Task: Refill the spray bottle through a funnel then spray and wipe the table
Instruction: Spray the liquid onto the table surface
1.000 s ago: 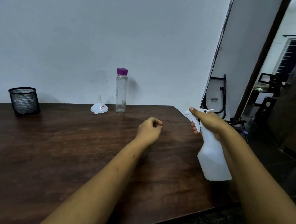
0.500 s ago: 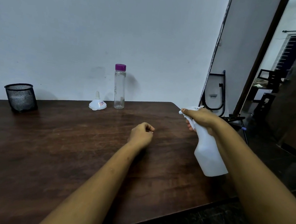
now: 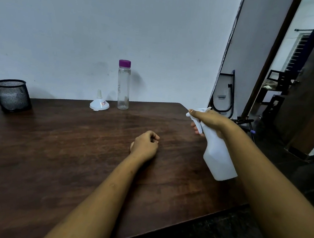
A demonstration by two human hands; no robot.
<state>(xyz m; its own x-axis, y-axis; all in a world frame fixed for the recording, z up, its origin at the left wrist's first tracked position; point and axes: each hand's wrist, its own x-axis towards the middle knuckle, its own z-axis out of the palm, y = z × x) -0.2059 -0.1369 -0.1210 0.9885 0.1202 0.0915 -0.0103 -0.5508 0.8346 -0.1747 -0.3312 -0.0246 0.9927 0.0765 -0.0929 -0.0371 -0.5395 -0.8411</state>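
Note:
My right hand (image 3: 210, 122) grips the neck and trigger of a white spray bottle (image 3: 218, 159), held tilted above the right part of the dark wooden table (image 3: 52, 156), nozzle pointing left. My left hand (image 3: 145, 143) rests on the table's middle with its fingers curled and nothing visible in them. A small white funnel (image 3: 99, 103) stands upside down near the back edge. Beside it, to the right, stands a clear bottle with a purple cap (image 3: 123, 85). No cloth is in view.
A black mesh cup (image 3: 11, 95) stands at the table's back left by the wall. A folded chair (image 3: 224, 95) leans right of the table, near an open doorway (image 3: 291, 74). The table's right and front edges drop to a dark floor.
The view has shifted slightly, so everything sits a little lower left in the frame. The spray bottle stays in my right hand and has moved slightly left. My left hand stays curled on the table.

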